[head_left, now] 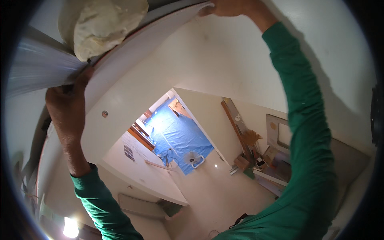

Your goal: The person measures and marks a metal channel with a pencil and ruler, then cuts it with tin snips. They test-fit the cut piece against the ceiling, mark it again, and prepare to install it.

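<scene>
Both my arms, in green sleeves, are raised overhead. My left hand (pixel 67 108) grips the edge of a long white board (pixel 148 36) at the upper left, where a pale, streaked panel (pixel 38 66) meets it. My right hand (pixel 230 9) holds the same board's reddish-edged far end at the top, fingertips curled onto it. An irregular cream-coloured piece (pixel 104 28), its material unclear, shows just beyond the board, between my hands.
Below, an opening leads to a blue sheet (pixel 180 136) with a white fan (pixel 193 159) on it. Planks (pixel 236 128), a brush-like bundle (pixel 251 138) and boards (pixel 276 164) lean or lie at the right. A bright lamp (pixel 71 227) glows at lower left.
</scene>
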{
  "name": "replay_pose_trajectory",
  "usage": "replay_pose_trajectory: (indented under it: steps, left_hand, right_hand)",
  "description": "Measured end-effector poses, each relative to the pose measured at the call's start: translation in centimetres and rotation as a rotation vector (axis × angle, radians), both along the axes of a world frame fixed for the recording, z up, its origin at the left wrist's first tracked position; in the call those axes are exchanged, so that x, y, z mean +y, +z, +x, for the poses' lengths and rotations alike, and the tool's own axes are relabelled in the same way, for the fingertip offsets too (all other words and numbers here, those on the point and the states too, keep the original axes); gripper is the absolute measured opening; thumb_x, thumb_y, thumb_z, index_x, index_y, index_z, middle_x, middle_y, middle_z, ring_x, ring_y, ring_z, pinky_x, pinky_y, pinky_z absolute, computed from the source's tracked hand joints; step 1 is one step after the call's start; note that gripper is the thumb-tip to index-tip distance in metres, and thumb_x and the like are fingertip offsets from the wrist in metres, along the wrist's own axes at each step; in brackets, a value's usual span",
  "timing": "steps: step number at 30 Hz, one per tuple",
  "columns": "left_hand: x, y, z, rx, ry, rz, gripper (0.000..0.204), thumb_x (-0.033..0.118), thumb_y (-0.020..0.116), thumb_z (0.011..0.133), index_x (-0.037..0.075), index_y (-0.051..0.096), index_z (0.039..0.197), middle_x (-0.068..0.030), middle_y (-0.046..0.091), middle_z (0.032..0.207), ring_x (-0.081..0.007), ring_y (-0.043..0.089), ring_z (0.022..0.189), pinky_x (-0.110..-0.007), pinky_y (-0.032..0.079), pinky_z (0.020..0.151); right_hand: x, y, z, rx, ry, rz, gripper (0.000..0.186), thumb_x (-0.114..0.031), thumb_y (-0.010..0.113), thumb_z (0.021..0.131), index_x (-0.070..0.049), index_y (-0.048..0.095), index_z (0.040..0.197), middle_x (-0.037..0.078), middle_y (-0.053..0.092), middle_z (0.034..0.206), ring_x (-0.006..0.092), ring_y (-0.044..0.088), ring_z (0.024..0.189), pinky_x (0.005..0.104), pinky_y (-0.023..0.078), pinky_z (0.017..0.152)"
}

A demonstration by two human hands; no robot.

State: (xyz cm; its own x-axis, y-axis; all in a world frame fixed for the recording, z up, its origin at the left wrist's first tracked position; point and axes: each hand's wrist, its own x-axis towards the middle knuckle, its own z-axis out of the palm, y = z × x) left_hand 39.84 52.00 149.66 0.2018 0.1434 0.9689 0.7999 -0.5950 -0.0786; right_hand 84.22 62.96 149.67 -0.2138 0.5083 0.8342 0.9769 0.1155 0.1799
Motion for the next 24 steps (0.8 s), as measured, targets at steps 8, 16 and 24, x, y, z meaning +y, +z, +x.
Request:
replay_pose_trajectory:
  steps: [8,16,24]
  left_hand:
    - [-1.0,0.6,0.1,-0.002,0.089,-0.035,0.042,0.029,0.087,0.099,-0.006,0.079,0.120,-0.0113,0.080,0.106,-0.0151,0.071,0.098,-0.031,0.054,0.094]
    - [-2.1,1.2,-0.3,0.097,0.123,-0.161,0.050,0.031,0.087,0.100,-0.008,0.075,0.129,-0.0143,0.079,0.114,-0.0201,0.072,0.106,-0.032,0.053,0.101]
    - [-1.9,1.5,-0.1,0.090,0.057,-0.045,0.042,0.035,0.091,0.094,-0.003,0.079,0.109,-0.0010,0.071,0.084,-0.0093,0.058,0.078,-0.025,0.047,0.078]
  right_hand:
    - [-5.3,1.4,1.2,-0.186,-0.039,0.021,0.056,-0.034,0.058,0.114,0.004,0.056,0.155,0.023,0.062,0.156,0.0429,0.056,0.145,0.0489,0.046,0.123]
    - [-3.1,0.7,0.9,-0.211,-0.126,0.070,0.058,-0.037,0.054,0.116,0.005,0.054,0.155,0.024,0.059,0.157,0.0425,0.056,0.145,0.0523,0.045,0.124]
    - [-4.0,-1.5,-3.9,-0.147,0.103,0.276,0.071,-0.048,0.065,0.109,0.006,0.052,0.152,0.028,0.059,0.151,0.0434,0.058,0.139,0.0504,0.046,0.121]
